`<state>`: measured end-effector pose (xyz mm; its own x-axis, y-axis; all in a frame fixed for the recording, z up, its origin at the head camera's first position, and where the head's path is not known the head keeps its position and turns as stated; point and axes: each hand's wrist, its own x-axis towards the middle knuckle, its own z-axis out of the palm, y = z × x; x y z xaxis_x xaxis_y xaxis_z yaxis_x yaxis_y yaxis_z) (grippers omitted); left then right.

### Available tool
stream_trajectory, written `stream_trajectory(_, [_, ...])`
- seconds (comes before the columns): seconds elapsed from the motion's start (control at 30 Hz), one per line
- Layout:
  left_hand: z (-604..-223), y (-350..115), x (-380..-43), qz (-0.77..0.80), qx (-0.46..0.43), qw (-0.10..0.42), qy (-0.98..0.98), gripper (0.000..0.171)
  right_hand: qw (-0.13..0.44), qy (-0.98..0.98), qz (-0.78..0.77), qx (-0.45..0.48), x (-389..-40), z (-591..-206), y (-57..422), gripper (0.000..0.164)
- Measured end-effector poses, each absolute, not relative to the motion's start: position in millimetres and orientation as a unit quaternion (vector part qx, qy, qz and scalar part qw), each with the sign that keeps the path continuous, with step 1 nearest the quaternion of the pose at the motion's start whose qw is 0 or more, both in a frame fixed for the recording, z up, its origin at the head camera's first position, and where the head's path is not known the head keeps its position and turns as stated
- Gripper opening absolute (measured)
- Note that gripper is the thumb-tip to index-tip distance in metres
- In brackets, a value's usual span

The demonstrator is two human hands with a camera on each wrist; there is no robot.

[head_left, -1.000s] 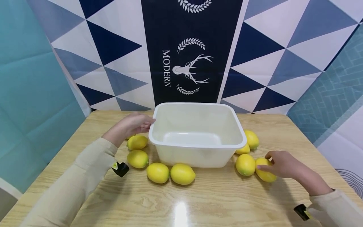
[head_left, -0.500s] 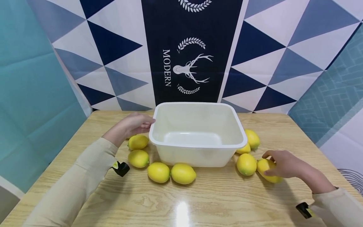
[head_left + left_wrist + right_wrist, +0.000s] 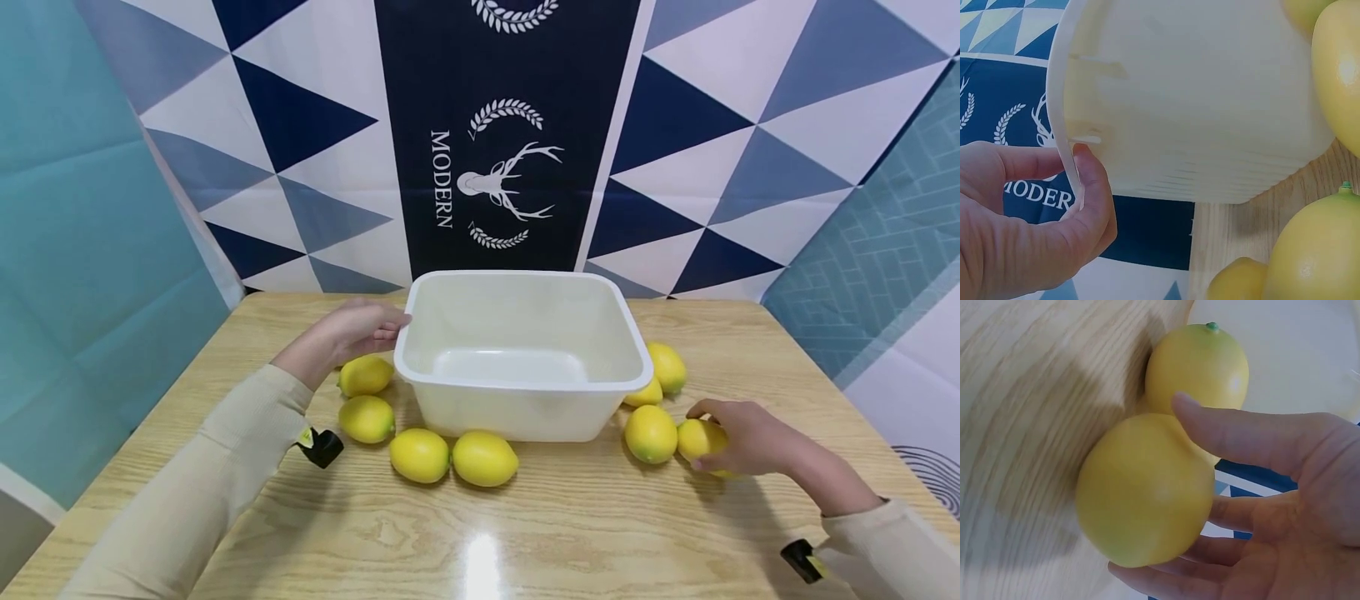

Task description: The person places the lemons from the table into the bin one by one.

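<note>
A white plastic tub (image 3: pixel 525 414) stands on the table, its bare inside facing me. My left hand (image 3: pixel 358 329) pinches its left rim between thumb and fingers, as the left wrist view shows close up. My right hand (image 3: pixel 753 437) holds a yellow lemon (image 3: pixel 1144 494) on the tabletop, thumb on one side and curled fingers on the other. That lemon's end touches another lemon (image 3: pixel 650 435) by the tub's front right corner.
Two lemons (image 3: pixel 666 367) lie against the tub's right side. A pair of lemons (image 3: pixel 484 459) lies along its front, and more lemons (image 3: pixel 366 419) lie at its left. Patterned cloth (image 3: pixel 510 167) hangs behind the wooden table (image 3: pixel 570 533).
The right-hand lemon turned and shifted slightly right, then back left against its neighbour, with the right hand following. The left hand and the tub stay put.
</note>
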<state>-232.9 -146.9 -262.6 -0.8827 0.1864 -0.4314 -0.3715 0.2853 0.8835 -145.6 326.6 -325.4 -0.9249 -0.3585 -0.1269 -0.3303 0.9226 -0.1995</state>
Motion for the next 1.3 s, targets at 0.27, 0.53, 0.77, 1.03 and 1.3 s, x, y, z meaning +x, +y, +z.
stream_trajectory(0.27, [-262, -146, -232, 0.598, -0.066, 0.228, 0.765, 0.035, 0.091, 0.973, -0.083, -0.193, -150, -329, 326, 0.049])
stream_trajectory(0.53, [-260, -142, -233, 0.6, -0.081, 0.229, 0.762, 0.041, 0.181, 0.956, -0.084, -0.216, -160, -318, 330, 0.041])
stream_trajectory(0.77, [-259, -142, -234, 0.607, -0.085, 0.228, 0.756, 0.04, 0.223, 0.946, -0.087, -0.219, -162, -314, 331, 0.038])
stream_trajectory(1.03, [-258, -143, -234, 0.62, -0.088, 0.231, 0.745, 0.041, 0.211, 0.947, -0.079, -0.229, -162, -308, 334, 0.037])
stream_trajectory(1.3, [-256, -140, -232, 0.62, -0.085, 0.233, 0.745, 0.044, 0.191, 0.952, -0.056, -0.232, -165, -295, 338, 0.043])
